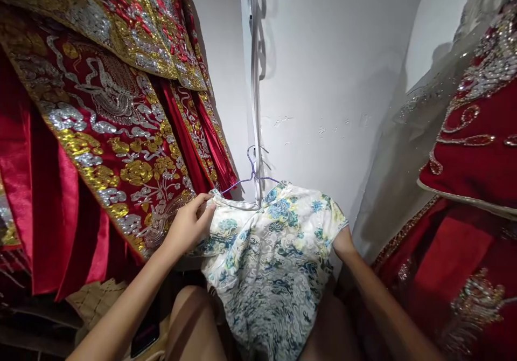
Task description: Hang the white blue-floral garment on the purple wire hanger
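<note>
A short-sleeved white dress (pixel 278 253) with blue, green and yellow flowers hangs over my lap, its lower end running out of view. Inside its neckline is a thin purple wire hanger (pixel 253 174), hook pointing up. My left hand (pixel 197 218) pinches the dress at the left shoulder, beside the collar, thumb in front. At the opposite sleeve, my right hand (pixel 343 241) reaches in at the cuff; cloth covers its fingers, so their grip is hidden.
Red gowns with gold and silver embroidery (pixel 117 97) hang close on the left. A beaded red gown (pixel 480 145) and sheer pale fabric hang on the right. Ahead, a narrow metal upright (pixel 255 81) runs up the white wall (pixel 331 70). A dark phone-like object (pixel 145 337) lies low left.
</note>
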`<state>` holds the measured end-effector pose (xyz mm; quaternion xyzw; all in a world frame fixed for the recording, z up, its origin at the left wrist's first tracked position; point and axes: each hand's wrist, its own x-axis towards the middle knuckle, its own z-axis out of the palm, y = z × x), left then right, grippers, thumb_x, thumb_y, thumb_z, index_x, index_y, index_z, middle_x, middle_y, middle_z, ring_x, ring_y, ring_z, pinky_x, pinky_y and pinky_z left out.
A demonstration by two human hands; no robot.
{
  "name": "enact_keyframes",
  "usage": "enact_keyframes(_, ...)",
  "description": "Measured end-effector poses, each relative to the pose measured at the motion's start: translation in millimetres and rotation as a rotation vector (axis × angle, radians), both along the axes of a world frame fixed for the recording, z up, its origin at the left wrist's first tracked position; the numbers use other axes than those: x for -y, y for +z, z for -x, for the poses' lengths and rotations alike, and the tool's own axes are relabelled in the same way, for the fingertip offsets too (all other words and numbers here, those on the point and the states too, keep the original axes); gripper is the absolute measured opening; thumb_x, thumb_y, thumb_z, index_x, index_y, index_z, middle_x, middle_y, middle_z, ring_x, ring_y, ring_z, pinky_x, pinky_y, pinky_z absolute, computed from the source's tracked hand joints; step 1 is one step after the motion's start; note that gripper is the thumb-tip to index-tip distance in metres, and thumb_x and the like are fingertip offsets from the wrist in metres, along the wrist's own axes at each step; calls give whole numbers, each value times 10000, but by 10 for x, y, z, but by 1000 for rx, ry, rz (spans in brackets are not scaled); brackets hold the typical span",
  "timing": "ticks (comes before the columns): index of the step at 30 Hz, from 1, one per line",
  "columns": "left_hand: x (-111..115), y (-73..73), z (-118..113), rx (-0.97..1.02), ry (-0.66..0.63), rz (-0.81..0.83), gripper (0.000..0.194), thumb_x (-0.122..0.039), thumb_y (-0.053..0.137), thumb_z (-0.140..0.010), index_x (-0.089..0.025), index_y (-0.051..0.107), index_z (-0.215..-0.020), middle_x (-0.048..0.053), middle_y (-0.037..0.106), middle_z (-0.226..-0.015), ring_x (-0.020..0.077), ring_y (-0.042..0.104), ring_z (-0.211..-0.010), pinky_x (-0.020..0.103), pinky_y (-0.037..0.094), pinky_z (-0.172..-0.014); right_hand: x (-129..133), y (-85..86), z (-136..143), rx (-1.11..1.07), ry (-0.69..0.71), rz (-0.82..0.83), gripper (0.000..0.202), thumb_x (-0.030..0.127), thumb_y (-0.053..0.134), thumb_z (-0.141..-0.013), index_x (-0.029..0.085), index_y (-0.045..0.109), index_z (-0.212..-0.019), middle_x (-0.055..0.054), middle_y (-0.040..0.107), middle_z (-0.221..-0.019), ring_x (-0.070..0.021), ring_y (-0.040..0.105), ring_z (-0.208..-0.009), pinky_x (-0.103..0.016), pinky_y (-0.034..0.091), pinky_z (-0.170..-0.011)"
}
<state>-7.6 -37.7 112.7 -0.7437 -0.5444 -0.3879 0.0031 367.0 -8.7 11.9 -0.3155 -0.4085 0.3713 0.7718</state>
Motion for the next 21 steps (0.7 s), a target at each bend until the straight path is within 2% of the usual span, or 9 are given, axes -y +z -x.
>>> enact_keyframes(5, 65, -13, -15, 91, -37, -44, 354, -477, 488, -921, -187, 626, -1069, 26, 686, -957, 193, 601, -837, 263, 425, -769, 95, 189, -140, -108, -1, 36, 312, 465, 654, -756, 214, 724, -929, -32, 757, -1012, -247, 659, -1134, -382, 535, -983)
enact_keyframes(9, 80, 26, -61, 163, 2, -51, 376, -496, 520, -885, -189, 656, -1054, 36, 704, -975, 217, 610, -872, 269, 428, -795, 157, 297, -111, -23, -96, 191, 428, 488, 749, -751, 237, 685, -1092, -28, 692, -1245, -231, 581, -1267, -358, 524, -1008)
enact_keyframes(11, 55, 45, -70, 204, 15, -46, 389, -523, 539, -860, -195, 674, -1018, 35, 712, -946, 226, 612, -851, 267, 426, -763, 165, 360, -77, 39, -89, 208, 500, 525, 738, -762, 232, 660, -1160, -51, 653, -1322, -247, 546, -1312, -380, 524, -1016)
enact_keyframes(13, 9, 44, -72, 237, 18, -51, 401, -553, 554, -840, -200, 686, -978, 33, 712, -914, 223, 604, -810, 258, 412, -711, 153, 427, -51, 98, -95, 195, 533, 556, 713, -780, 241, 643, -1204, -65, 621, -1372, -256, 512, -1350, -403, 515, -1037)
enact_keyframes(17, -74, 10, -98, 279, 35, -71, 437, -594, 576, -807, -200, 690, -959, 35, 692, -845, 201, 560, -713, 253, 367, -632, 62, 614, -43, 201, -201, 130, 584, 599, 655, -824, 283, 588, -1310, -53, 567, -1436, -242, 453, -1401, -408, 472, -1100)
enact_keyframes(21, -76, 26, -141, 272, 55, -51, 397, -569, 570, -812, -194, 661, -903, 17, 639, -743, 180, 500, -639, 256, 328, -595, 25, 870, 30, 375, -118, -2, 669, 672, 498, -891, 278, 497, -1432, -71, 571, -1420, -255, 465, -1389, -424, 487, -1084)
